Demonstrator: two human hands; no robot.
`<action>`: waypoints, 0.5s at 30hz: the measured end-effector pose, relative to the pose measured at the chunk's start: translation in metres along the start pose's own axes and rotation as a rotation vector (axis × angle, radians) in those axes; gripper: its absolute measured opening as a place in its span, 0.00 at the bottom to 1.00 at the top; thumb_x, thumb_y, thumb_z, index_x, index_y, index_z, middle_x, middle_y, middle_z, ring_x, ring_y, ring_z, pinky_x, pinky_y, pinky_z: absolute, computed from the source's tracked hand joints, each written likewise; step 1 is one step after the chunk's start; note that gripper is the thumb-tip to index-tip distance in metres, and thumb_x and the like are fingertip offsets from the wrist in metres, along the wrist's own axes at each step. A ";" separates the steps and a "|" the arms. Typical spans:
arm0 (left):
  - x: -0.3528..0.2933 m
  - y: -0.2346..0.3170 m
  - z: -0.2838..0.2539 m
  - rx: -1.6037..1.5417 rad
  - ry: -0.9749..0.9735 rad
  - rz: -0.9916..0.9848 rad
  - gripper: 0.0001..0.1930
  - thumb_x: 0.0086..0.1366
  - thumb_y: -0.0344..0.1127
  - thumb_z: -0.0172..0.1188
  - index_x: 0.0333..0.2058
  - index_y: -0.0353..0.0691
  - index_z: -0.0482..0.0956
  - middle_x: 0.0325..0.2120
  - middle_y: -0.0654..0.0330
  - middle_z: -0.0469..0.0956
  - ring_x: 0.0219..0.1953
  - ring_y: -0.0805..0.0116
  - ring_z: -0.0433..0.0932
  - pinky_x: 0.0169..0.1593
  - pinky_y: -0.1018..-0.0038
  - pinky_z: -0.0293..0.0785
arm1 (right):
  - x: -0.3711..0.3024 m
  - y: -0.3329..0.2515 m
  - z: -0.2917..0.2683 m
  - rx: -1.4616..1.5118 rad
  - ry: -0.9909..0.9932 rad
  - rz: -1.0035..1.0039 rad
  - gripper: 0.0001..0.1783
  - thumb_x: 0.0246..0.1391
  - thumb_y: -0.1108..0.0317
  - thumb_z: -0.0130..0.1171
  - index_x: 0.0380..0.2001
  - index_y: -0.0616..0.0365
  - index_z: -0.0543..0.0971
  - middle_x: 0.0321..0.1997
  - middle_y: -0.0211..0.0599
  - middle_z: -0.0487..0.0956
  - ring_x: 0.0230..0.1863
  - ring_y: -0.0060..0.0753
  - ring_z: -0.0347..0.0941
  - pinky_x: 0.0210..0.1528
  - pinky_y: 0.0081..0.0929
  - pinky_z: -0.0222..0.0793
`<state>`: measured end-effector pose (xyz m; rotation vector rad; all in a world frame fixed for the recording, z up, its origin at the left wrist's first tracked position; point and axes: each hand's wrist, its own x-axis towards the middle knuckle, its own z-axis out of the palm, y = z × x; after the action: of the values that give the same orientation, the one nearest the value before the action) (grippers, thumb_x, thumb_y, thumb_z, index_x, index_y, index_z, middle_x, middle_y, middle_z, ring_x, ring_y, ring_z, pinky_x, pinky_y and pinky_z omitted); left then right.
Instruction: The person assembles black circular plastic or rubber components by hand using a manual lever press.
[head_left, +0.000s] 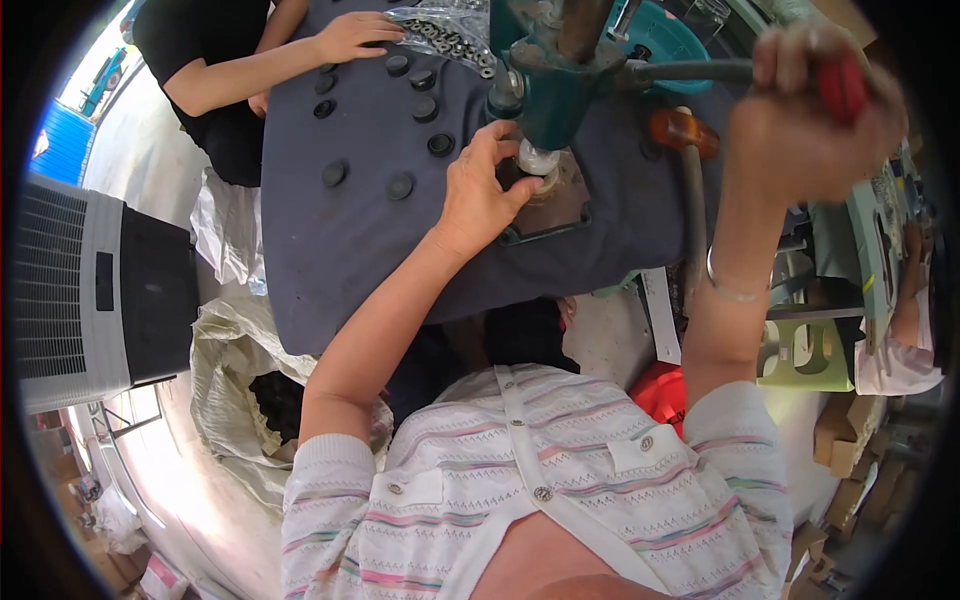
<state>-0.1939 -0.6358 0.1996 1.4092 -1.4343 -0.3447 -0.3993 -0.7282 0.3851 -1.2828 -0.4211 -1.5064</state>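
A dark green hand press (pixel 560 90) stands at the far middle of a cloth-covered table. My left hand (pixel 474 195) curls its thumb and fingers round the spot under the press's white round tip (pixel 538 158). Whatever the fingertips pinch there, just above the metal base plate (pixel 572 195), is hidden. My right hand (pixel 800 145), blurred and raised to the right, closes round the red knob (pixel 842 92) at the end of the press lever (pixel 695 70). Several black round caps (pixel 398 186) lie scattered on the cloth, left of my left hand.
A mallet with an orange head (pixel 683 132) lies right of the press. Behind it sits a teal basin (pixel 665 45). At the far left, another person's hand (pixel 358 37) rests by a clear bag of metal rings (pixel 445 42). A white sack (pixel 235 390) of dark pieces stands below left.
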 end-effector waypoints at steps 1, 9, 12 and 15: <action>0.000 -0.001 0.000 -0.001 0.002 -0.006 0.36 0.45 0.29 0.73 0.54 0.38 0.65 0.40 0.52 0.81 0.46 0.50 0.78 0.48 0.61 0.74 | -0.018 -0.005 0.008 -0.119 -0.085 -0.099 0.12 0.67 0.58 0.44 0.42 0.52 0.72 0.36 0.48 0.74 0.26 0.37 0.65 0.27 0.38 0.65; -0.007 0.002 -0.005 0.044 0.009 0.043 0.42 0.46 0.27 0.73 0.61 0.39 0.63 0.42 0.55 0.81 0.40 0.62 0.80 0.46 0.70 0.74 | -0.172 -0.017 0.007 -0.716 0.038 -0.146 0.10 0.66 0.54 0.44 0.35 0.44 0.70 0.35 0.39 0.66 0.41 0.52 0.68 0.64 0.74 0.53; -0.003 -0.004 -0.004 0.008 0.014 0.021 0.43 0.45 0.27 0.73 0.61 0.39 0.62 0.42 0.56 0.81 0.41 0.63 0.79 0.46 0.70 0.74 | -0.173 -0.020 0.002 -0.761 -0.008 -0.170 0.14 0.65 0.52 0.48 0.33 0.49 0.65 0.38 0.42 0.69 0.49 0.61 0.71 0.62 0.75 0.57; -0.002 -0.008 -0.004 -0.072 -0.020 -0.007 0.43 0.43 0.27 0.72 0.61 0.37 0.63 0.41 0.53 0.80 0.47 0.49 0.77 0.50 0.60 0.72 | -0.149 -0.018 0.001 -0.763 -0.025 -0.147 0.15 0.65 0.51 0.49 0.34 0.51 0.65 0.38 0.45 0.70 0.44 0.60 0.74 0.61 0.75 0.59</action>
<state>-0.1866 -0.6345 0.1942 1.3559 -1.4200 -0.4119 -0.4351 -0.6491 0.2625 -1.8842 0.0728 -1.8605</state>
